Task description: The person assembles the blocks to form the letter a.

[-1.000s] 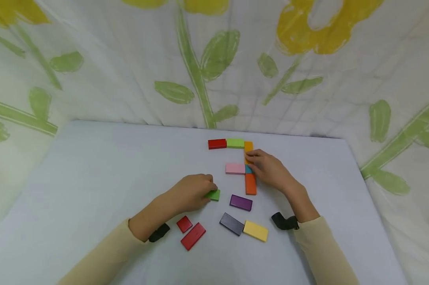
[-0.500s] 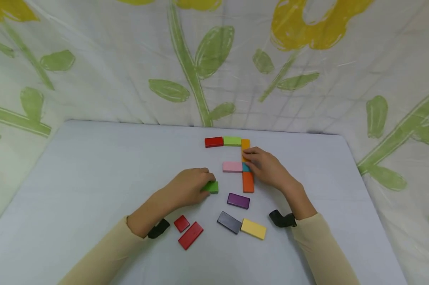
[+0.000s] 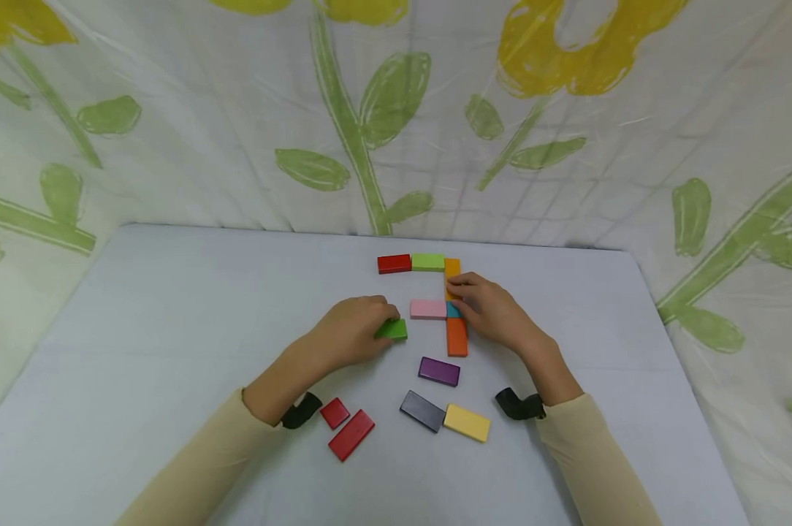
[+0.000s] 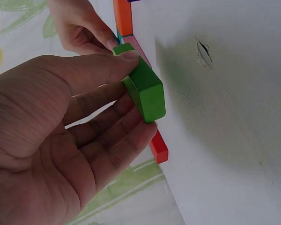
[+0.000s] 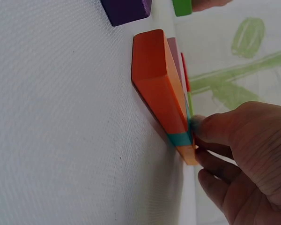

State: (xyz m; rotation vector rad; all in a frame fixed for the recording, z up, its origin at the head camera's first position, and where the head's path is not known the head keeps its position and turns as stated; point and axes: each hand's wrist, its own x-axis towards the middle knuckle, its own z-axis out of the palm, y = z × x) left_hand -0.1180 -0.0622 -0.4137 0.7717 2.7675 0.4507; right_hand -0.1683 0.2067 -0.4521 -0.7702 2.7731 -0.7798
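Note:
My left hand grips a green block between thumb and fingers. In the left wrist view this green block is tilted and held above the white surface. My right hand rests at the joined blocks, its thumb at the small teal block and a fingertip on the yellow-orange block. The red-orange block adjoins the teal one on the near side, the pink block on the left. A light green block and a red block continue leftward from the far end.
Nearer me lie a purple block, a dark grey block touching a yellow block, a small red square block and a longer red block. A flower-patterned curtain hangs behind the white table.
My left hand has moved away from me, raising the green block and carrying it toward the pink block. My right hand stays at the joined blocks. The head view has shifted slightly.

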